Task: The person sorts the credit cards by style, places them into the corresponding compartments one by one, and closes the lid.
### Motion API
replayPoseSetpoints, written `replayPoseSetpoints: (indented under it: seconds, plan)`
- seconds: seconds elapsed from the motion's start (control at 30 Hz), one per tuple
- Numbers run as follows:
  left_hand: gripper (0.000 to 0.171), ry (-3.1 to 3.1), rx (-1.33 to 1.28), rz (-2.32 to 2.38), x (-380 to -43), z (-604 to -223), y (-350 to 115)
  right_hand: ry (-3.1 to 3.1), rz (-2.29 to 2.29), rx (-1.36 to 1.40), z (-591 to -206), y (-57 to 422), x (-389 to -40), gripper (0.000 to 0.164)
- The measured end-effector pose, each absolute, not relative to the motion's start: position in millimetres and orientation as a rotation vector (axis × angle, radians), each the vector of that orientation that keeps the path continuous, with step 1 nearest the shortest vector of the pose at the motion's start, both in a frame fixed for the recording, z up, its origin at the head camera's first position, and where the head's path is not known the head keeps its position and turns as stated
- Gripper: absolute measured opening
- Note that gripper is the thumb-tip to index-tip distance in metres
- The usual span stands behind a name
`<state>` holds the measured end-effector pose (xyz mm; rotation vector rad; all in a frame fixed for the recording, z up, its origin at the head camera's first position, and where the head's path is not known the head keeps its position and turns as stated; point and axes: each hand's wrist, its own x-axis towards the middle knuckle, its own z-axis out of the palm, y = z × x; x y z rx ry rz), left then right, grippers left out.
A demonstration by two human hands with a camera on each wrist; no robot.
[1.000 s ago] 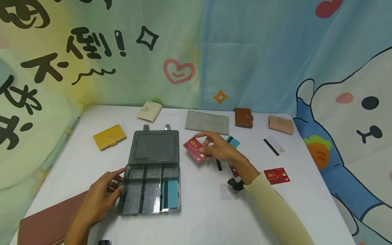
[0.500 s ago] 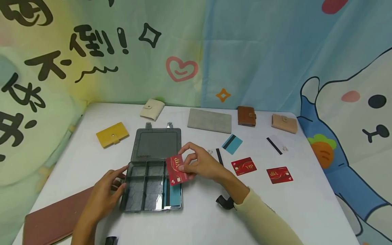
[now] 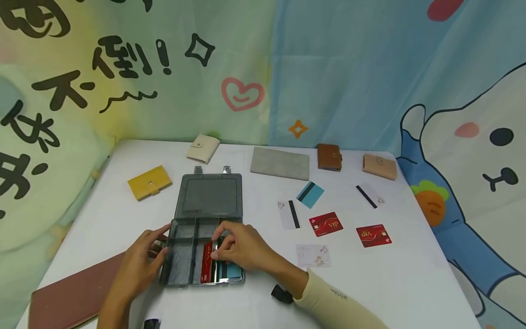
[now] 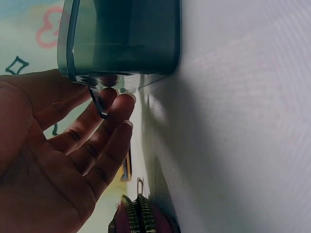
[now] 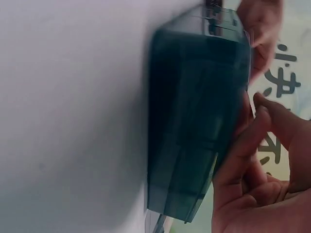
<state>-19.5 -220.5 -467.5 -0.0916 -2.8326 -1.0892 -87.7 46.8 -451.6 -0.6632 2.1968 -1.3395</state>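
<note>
Red VIP card [image 3: 207, 263] has shifted left into the organizer box [image 3: 178, 262], near-middle compartment. Right hand [image 3: 243, 248]: pinch unclear; left hand [image 3: 139, 259]: fingers spread. Seating appears underway, calling for release.

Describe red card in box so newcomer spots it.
On the white table, find the open grey box. Look in its near row's middle compartment, just left of the blue card. The red card there is the only one visible inside; two other red cards lie outside.
</note>
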Motion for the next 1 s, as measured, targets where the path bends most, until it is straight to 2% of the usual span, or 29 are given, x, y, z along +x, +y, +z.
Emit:
replayPoseSetpoints:
  seconds: [0.27,0.67,0.87,1.0]
  plan:
    - [0.06,-2.875,-0.051,-1.097,-19,-465,-220,2.338,-1.312,-0.671,-451,67,-101,0.03]
    - [0.06,-2.818,-0.09,-1.096,-18,-469,-219,2.69,-1.054,-0.38,-469,157,-170,0.043]
    - [0.06,-2.803,-0.114,-1.135,-21,-470,-217,2.848,-0.74,-0.3,-474,191,-179,0.054]
    - [0.06,-2.788,-0.11,-1.136,-20,-470,-219,2.847,-0.694,-0.292,-475,195,-181,0.054]
